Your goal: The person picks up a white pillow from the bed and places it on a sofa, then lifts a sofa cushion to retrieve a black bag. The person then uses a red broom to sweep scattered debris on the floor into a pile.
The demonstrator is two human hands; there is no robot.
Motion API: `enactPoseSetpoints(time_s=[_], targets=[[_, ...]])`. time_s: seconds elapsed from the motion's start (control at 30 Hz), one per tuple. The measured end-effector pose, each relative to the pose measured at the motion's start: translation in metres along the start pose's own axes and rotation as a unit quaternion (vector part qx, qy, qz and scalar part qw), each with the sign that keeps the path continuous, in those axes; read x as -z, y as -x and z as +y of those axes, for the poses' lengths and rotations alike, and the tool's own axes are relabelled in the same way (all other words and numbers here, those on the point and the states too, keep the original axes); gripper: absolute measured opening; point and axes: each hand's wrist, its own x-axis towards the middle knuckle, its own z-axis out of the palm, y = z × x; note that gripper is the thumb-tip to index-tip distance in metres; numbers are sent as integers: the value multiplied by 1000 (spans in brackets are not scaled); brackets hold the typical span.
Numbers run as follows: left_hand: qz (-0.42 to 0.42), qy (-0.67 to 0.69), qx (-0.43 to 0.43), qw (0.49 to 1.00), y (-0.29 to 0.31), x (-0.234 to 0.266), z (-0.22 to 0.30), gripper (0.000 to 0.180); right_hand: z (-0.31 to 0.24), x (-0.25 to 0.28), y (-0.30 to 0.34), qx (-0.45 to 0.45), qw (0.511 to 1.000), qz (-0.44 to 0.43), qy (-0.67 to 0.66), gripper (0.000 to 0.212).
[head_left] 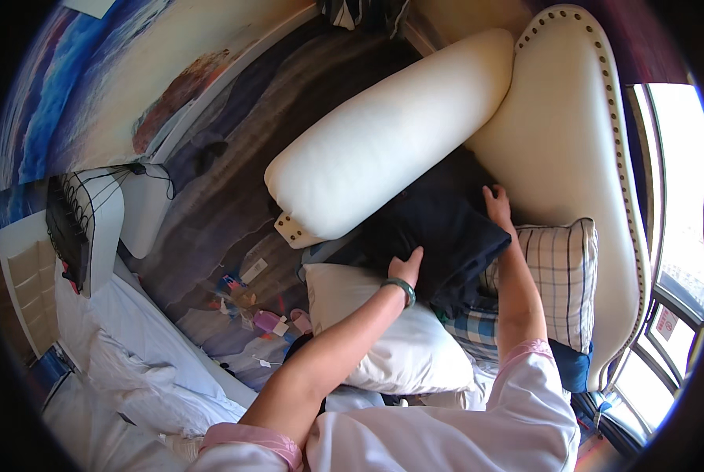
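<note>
A dark black garment or cloth (438,228) lies folded in the corner of a cream sofa (403,130). My left hand (405,267), with a green bangle at the wrist, has its fingers closed on the cloth's near edge. At the far right edge of the same cloth, my right hand (497,206) is curled, its fingertips gripping the fabric. What kind of garment it is cannot be made out. Under my left forearm sits a white pillow (391,346). Beside my right forearm leans a plaid cushion (560,275), and blue checked fabric (474,329) shows between them.
The sofa's studded side (604,157) rises at the right, near a bright window (682,141). White bedding (132,370) lies at lower left. On the patterned floor are a pink-purple slipper (266,321) and small scraps. A white unit with dark cords (100,224) stands left.
</note>
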Motion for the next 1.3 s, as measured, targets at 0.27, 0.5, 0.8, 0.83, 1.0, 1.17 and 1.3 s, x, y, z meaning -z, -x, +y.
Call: enactPoseSetpoints(time_s=[0.27, 0.5, 0.8, 0.83, 1.0, 1.17, 1.3], targets=[[-35, -16, -15, 999, -38, -8, -29, 60, 9, -39, -61, 33, 980, -99, 167, 98], [-48, -58, -6, 997, -42, -16, -11, 62, -9, -38, -49, 10, 977, -150, 149, 86], [-109, -78, 80, 988, -30, -7, -2, 77, 40, -46, 6, 32, 976, -213, 22, 57], [-136, -112, 92, 980, -34, -1, -10, 74, 43, -42, 14, 48, 977, -207, 5, 57], [-245, -179, 109, 947, -1, 40, 3, 56, -5, 34, 102, 101, 925, -355, -93, 39], [-261, -401, -79, 874, 42, 45, -11, 48, 66, 55, 175, -5, 926, -320, -203, 39], [-351, -419, -92, 832, 104, 64, 33, 51, 134, 66, 198, -120, 922, -243, -276, 44]])
